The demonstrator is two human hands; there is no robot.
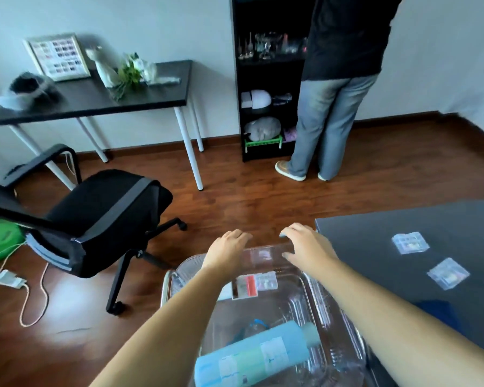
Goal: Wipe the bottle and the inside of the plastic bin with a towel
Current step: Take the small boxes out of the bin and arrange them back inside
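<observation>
A clear plastic bin (330,311) stands right in front of me, to the left of a black table (403,227). A light blue bottle (252,356) lies on its side in the bin's near end. My left hand (228,247) reaches over the far rim with its fingers curled down across the edge. My right hand (305,244) straddles the same rim, fingers spread beyond it and the thumb inside. A dark blue cloth (436,311), probably the towel, lies on the table by my right forearm.
A small labelled box (254,284) and a clear item with a blue ring (256,326) lie in the bin. Two small clear cases (410,243) sit on the table. A black office chair (101,216) stands left. A person (336,88) stands at a black shelf (263,79).
</observation>
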